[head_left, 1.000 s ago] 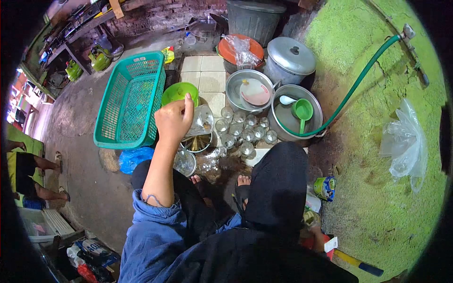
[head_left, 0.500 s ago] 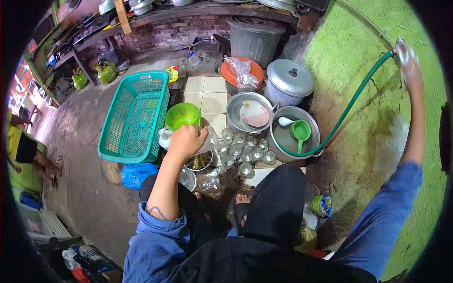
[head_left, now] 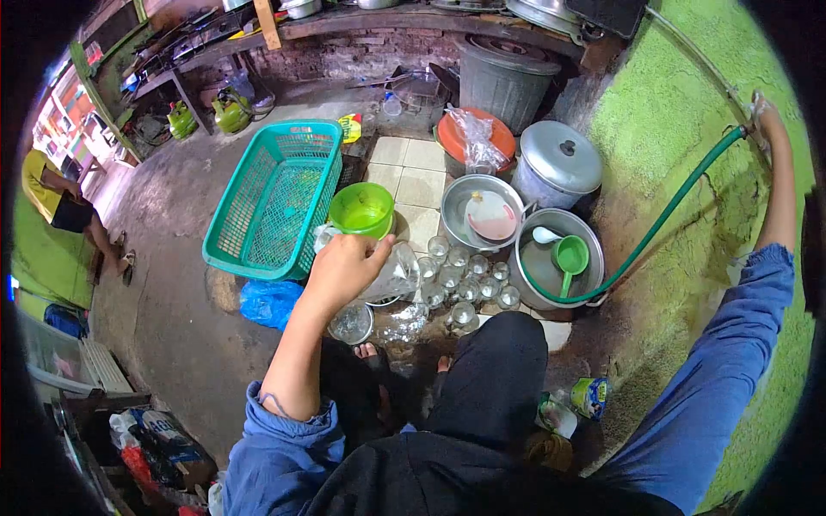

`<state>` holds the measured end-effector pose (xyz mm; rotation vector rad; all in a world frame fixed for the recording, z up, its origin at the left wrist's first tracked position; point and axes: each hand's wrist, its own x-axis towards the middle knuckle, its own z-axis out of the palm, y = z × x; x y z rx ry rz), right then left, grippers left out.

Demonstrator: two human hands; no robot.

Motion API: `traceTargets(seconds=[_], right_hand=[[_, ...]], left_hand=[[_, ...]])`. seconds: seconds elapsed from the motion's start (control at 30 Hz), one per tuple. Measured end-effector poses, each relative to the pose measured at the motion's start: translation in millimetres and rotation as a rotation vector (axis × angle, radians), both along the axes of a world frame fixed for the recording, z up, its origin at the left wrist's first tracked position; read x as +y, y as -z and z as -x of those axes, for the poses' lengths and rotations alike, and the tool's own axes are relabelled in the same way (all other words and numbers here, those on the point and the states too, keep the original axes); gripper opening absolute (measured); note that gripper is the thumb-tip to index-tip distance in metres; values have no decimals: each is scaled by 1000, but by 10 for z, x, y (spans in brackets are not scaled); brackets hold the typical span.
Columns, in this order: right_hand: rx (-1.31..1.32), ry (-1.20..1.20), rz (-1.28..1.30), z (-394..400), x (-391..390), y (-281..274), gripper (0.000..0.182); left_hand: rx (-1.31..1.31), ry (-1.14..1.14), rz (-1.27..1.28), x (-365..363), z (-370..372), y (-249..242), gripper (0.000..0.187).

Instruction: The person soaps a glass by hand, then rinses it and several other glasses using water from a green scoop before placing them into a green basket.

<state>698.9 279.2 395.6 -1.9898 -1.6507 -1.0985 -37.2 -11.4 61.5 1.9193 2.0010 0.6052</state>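
My left hand (head_left: 346, 271) is closed on a clear plastic bag (head_left: 394, 277), which spreads out on both sides of my fist. Just beyond it sits a lime-green bowl (head_left: 361, 209). To its right, several clear glasses (head_left: 465, 291) stand grouped on the floor. My right arm reaches far to the right, where my right hand (head_left: 768, 125), with some suds on it, grips the tap (head_left: 755, 107) on the wall. From there a green hose (head_left: 671, 222) runs down into a large metal pot (head_left: 594, 258), which also holds a green dipper (head_left: 570, 256) and a white spoon (head_left: 545, 235).
A teal plastic basket (head_left: 219, 232) stands at left, with a blue plastic bag (head_left: 267, 303) below it. A metal basin (head_left: 456, 202) with a pink-rimmed plate, a lidded pot (head_left: 564, 159) and a grey bin (head_left: 503, 86) stand beyond. Another person (head_left: 64, 202) is at far left.
The view has shifted, so the floor items appear further right. My left hand still holds the bag. My right hand stays up at the tap.
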Motion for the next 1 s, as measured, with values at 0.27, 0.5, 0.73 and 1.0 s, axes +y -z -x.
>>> traceTargets(seconds=[0.27, 0.5, 0.73, 1.0], right_hand=[[-449, -111, 282, 259, -220, -103, 17], [-58, -329, 563, 2998, -816, 1253, 26], [427, -83, 937, 2548, -81, 4125, 31], [1327, 282, 1084, 984, -385, 7462, 32]], left_hand=[[-44, 121, -20, 190, -167, 51, 48], [-391, 281, -99, 482, -349, 330, 38], [-369, 561, 253, 949, -421, 1075, 41], [-304, 651, 480, 1246, -450, 1545, 39]])
